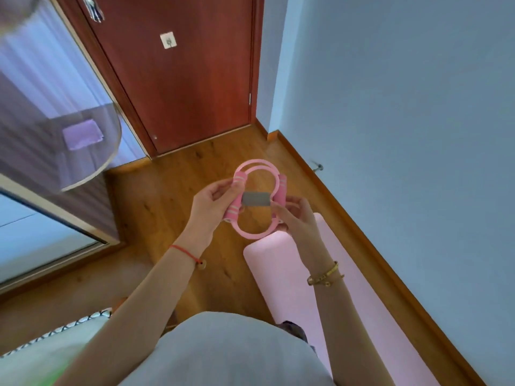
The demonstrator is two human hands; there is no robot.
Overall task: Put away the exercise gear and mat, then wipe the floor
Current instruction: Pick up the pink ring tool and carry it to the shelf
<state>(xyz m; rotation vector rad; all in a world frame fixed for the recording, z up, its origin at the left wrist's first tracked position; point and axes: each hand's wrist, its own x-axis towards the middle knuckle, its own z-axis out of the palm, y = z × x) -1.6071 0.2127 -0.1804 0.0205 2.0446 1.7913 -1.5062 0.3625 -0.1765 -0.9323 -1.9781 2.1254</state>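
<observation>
I hold a pink figure-eight resistance band (259, 168) folded double, with a grey centre strap (256, 199), above the wooden floor. My left hand (214, 207) grips its left foam handle (237, 197). My right hand (295, 218) grips the right foam handle (281, 190), fingers curled round it. Below my right arm, a pink exercise mat (278, 274) lies partly rolled on the floor, its flat part (362, 302) running along the wall.
A closed red-brown door (178, 79) stands ahead. A glass round-edged shelf (92, 146) with a purple cloth (82, 135) juts out at left over a cabinet. A blue wall with wooden skirting (362, 218) borders the right. Patterned fabric (55, 338) lies at lower left.
</observation>
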